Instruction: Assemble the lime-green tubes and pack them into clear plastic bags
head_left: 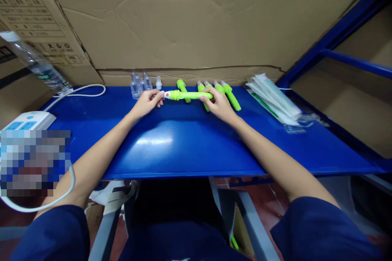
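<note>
The left hand (148,101) is hiding one tip of a green wand (192,95), the right hand (219,105) is masking parts of similar wands (219,88) behind, and a pixelated patch (33,163) is obscuring part of a power strip (33,120).

Across the front of the table (190,147) we can pass freely; at the back, clear caps (135,90), green sticks (233,98) and cardboard wall (196,28) obstruct us, at left the power strip (45,119), at right the white packets (272,98).
</note>
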The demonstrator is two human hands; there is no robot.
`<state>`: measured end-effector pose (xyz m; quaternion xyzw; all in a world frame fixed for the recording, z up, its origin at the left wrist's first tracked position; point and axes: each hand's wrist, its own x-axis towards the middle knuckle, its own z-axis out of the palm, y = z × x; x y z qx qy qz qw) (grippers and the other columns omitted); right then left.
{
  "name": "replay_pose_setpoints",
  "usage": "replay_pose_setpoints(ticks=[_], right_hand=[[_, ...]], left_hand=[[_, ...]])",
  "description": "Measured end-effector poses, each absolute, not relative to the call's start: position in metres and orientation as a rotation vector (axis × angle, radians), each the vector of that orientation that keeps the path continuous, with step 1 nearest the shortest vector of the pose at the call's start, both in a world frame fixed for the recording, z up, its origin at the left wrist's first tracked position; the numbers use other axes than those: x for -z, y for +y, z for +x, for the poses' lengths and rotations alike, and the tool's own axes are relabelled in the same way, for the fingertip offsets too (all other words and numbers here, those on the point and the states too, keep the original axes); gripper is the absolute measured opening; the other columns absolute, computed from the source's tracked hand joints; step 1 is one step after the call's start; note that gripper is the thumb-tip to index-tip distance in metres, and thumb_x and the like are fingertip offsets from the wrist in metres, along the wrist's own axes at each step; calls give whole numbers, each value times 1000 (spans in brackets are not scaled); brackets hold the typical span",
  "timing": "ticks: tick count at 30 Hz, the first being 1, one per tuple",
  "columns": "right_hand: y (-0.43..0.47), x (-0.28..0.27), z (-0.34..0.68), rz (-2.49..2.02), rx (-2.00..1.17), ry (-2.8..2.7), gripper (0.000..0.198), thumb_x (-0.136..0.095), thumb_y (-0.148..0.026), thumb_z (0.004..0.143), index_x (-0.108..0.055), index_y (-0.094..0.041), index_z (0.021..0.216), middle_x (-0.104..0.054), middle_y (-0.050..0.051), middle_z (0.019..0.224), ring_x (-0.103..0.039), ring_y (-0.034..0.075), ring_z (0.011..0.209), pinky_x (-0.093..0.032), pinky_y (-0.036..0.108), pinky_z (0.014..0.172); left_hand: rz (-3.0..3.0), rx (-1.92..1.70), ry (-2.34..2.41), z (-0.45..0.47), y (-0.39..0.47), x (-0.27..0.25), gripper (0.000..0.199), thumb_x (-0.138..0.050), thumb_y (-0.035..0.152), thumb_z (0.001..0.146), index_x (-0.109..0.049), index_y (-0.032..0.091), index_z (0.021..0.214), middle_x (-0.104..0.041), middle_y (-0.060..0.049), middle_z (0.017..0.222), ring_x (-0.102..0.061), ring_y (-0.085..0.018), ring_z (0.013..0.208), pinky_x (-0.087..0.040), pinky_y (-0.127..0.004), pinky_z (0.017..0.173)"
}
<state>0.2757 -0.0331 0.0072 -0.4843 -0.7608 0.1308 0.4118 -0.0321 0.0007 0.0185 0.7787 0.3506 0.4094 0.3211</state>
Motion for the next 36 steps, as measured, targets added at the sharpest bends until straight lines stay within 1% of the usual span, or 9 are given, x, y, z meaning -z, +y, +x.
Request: replay_pose_setpoints(ticks=[5, 13, 21, 23, 27, 29, 31, 34, 36], right_hand=[[-31, -3, 275, -1197, -333, -1908, 57, -52, -80, 93, -62, -24, 101, -62, 4, 81, -51, 18, 63, -49, 37, 65], [-38, -15, 273, -1272, -321, -1944, 45, -72, -67, 86, -66, -24, 99, -72, 10, 95, -65, 29, 84, -56, 47, 84], [-43, -11, 271, -1274, -281, -1916, 37, -76, -57, 84, -67, -23, 95, -77, 14, 107, -69, 36, 95, -55, 52, 89], [-42, -11, 272, -1273, -273, -1939, 31, -74, -51, 86, -69, -22, 98, -77, 13, 106, -70, 35, 94, -55, 50, 89], [-42, -17, 274, -1233, -248, -2158, 25, -70, -36, 89, -73, -20, 108, -77, 12, 104, -69, 31, 90, -52, 46, 88], [-46, -21, 272, -1223, -195, -2289, 27, -71, -36, 89, -75, -19, 110, -77, 11, 100, -69, 30, 90, -49, 45, 89], [-52, -25, 267, -1215, -179, -2356, 29, -73, -40, 89, -77, -18, 107, -75, 10, 92, -67, 28, 87, -47, 40, 84], [-63, -26, 257, -1172, -413, -2366, 29, -71, -46, 91, -75, -18, 94, -69, 4, 75, -61, 19, 69, -41, 31, 67], [-69, -26, 251, -1132, -658, -2309, 31, -70, -49, 91, -70, -19, 87, -65, -1, 66, -55, 14, 58, -38, 27, 59]], left_hand=[[2084, -1060, 952, -34, 1, -17, 58, -60, 74, 91, -64, 17, 85, -70, -4, 72, -63, -13, 62, -51, -26, 66], [2097, -1041, 950, -32, 3, -13, 56, -58, 73, 91, -64, 18, 83, -69, -4, 71, -62, -13, 60, -49, -25, 63], [2145, -1091, 963, -30, -7, -21, 45, -61, 61, 94, -66, 17, 90, -70, -3, 72, -63, -14, 62, -49, -26, 65], [2117, -1096, 963, -29, -8, -22, 44, -61, 61, 94, -65, 17, 89, -69, -3, 72, -63, -14, 62, -49, -26, 66], [1969, -1136, 925, -24, -6, -19, 51, -64, 69, 91, -61, 19, 85, -67, -1, 71, -61, -12, 63, -49, -25, 65], [1867, -1181, 899, -20, -4, -18, 56, -65, 74, 88, -60, 19, 84, -66, -1, 72, -59, -11, 61, -46, -23, 60], [1763, -1225, 866, -16, -3, -17, 60, -65, 78, 86, -59, 19, 82, -66, -2, 73, -57, -10, 61, -43, -22, 55], [1678, -1246, 819, -13, -5, -18, 61, -69, 78, 84, -64, 17, 86, -69, -4, 82, -60, -11, 67, -44, -22, 56], [1691, -1223, 834, -12, -7, -19, 56, -73, 71, 84, -70, 16, 99, -73, -7, 92, -64, -13, 76, -47, -23, 61]])
